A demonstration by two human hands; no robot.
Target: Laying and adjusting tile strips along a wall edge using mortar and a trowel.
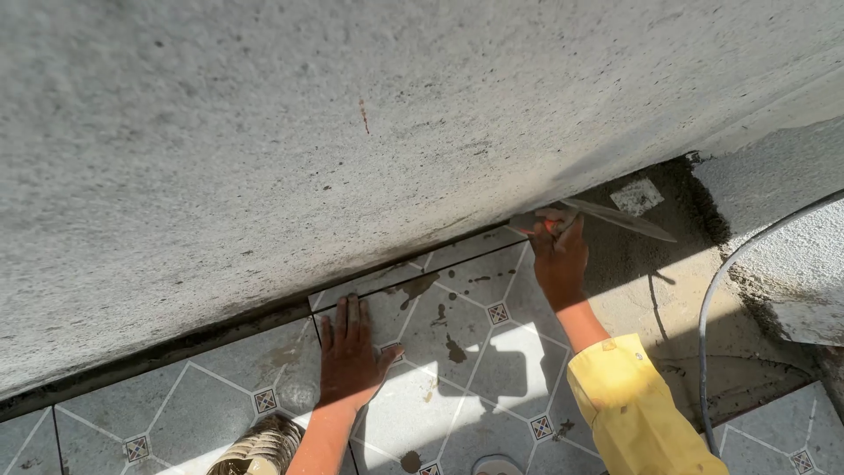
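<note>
Sleeve [637, 413], yellow, covered the right forearm at the near edge. Left hand [350, 352] lay flat on a patterned floor tile [457, 343], fingers [352, 318] extended and close together. Right hand [561, 259], farther off, had its fingers curled around a trowel [615, 217] over bare mortar bed [651, 290]. Grey wall [352, 132] rose beyond.

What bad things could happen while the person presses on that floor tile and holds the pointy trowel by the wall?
The left hand lies flat on a patterned tile; uneven pressure might tilt it out of level with its neighbours. Mortar splotches on the tile could dry and stain. The right hand holds a trowel over the bare mortar bed; its tip could gouge it. The hose nearby could drag through the bed.
</note>
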